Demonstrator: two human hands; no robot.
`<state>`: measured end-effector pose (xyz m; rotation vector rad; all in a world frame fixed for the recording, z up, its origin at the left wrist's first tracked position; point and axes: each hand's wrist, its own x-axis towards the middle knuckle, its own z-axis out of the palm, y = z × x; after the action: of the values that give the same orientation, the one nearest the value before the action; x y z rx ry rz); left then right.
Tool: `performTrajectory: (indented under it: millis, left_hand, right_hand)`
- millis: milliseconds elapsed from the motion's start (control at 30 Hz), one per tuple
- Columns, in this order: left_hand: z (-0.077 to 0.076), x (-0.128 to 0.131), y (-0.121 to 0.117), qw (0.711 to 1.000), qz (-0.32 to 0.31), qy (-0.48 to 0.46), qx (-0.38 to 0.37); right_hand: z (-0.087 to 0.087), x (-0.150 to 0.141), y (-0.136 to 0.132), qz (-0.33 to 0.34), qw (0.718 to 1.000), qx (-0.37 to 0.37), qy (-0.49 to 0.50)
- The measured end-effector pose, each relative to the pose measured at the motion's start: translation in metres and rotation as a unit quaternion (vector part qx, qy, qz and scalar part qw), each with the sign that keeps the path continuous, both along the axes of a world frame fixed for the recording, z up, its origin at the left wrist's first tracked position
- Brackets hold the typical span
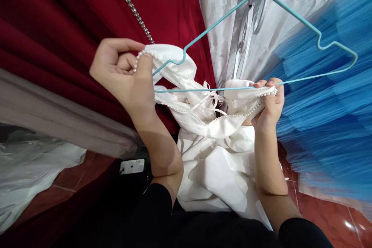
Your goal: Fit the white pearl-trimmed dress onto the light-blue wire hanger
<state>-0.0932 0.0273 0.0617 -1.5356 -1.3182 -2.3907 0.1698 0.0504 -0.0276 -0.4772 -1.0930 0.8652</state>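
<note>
A white dress (pixel 221 170) with pearl-beaded edging and lacing at its top hangs down before me. My left hand (pixel 128 69) pinches the beaded top edge at the left, between thumb and fingers. At the right, my right hand (pixel 270 102) grips the other side of the beaded edge, its fingertips over the hanger's bottom bar. A light-blue wire hanger (pixel 226 14) spans the space above the dress. Its left end passes through the dress's left opening, close to my left hand. The hanger's right end sticks out past my right hand, bare of cloth.
Dark red fabric (pixel 72 15) with a jewelled trim (pixel 130 6) hangs at the left. Blue tulle (pixel 328 97) fills the right, close to my right hand. White fabric (pixel 215 15) hangs behind. A phone (pixel 131 166) lies low at the left, above the red tiled floor (pixel 334 205).
</note>
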Motion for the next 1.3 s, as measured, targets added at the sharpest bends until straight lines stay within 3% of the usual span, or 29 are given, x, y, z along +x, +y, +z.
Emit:
performTrajectory:
  millis: [233, 333, 533, 667, 733, 800, 867, 900, 967, 1067, 1133, 1200, 1300]
  left_hand:
    - [0.013, 0.01, -0.034, 0.998, 0.041, 0.021, -0.041]
    - [0.017, 0.019, -0.031, 0.997, 0.035, 0.05, -0.051]
    - [0.02, 0.058, -0.002, 0.992, -0.083, 0.098, -0.004]
    - [-0.001, 0.083, -0.019, 0.984, -0.152, 0.005, 0.095]
    - [-0.019, 0.09, -0.03, 0.976, -0.216, -0.024, -0.004]
    - [-0.041, 0.094, -0.035, 0.933, -0.305, -0.019, -0.189]
    - [-0.059, 0.1, -0.031, 0.893, -0.339, -0.037, -0.294]
    - [-0.066, 0.105, -0.026, 0.892, -0.336, -0.067, -0.294]
    - [-0.072, 0.116, -0.017, 0.896, -0.348, -0.165, -0.223]
    - [-0.069, 0.132, -0.009, 0.845, -0.429, -0.292, -0.13]
    - [-0.064, 0.138, -0.008, 0.827, -0.449, -0.321, -0.107]
    - [-0.061, 0.138, -0.007, 0.833, -0.445, -0.318, -0.08]
    - [-0.058, 0.132, -0.004, 0.844, -0.434, -0.312, -0.047]
  right_hand:
    - [0.0, 0.0, -0.001, -0.043, 0.997, -0.013, -0.068]
    - [0.001, 0.002, -0.001, -0.041, 0.997, -0.025, -0.068]
    - [-0.001, -0.001, -0.003, -0.028, 0.999, -0.01, -0.031]
    - [-0.002, 0.0, -0.003, -0.022, 0.999, -0.011, -0.041]
    - [-0.002, 0.001, -0.003, -0.021, 0.999, -0.011, -0.048]
    - [-0.003, 0.001, -0.002, -0.014, 0.999, -0.006, -0.045]
    - [-0.004, 0.001, -0.001, -0.005, 0.999, 0.002, -0.04]
    - [-0.004, 0.0, 0.0, -0.002, 0.999, 0.005, -0.041]
    - [-0.005, -0.002, -0.001, -0.004, 0.999, 0.006, -0.05]
    - [-0.002, -0.004, -0.004, -0.025, 0.997, -0.005, -0.066]
    - [0.002, -0.001, -0.009, -0.04, 0.996, -0.015, -0.083]
    - [0.005, 0.009, -0.011, -0.061, 0.991, -0.029, -0.118]
    - [0.008, 0.037, -0.009, -0.169, 0.971, -0.038, -0.163]
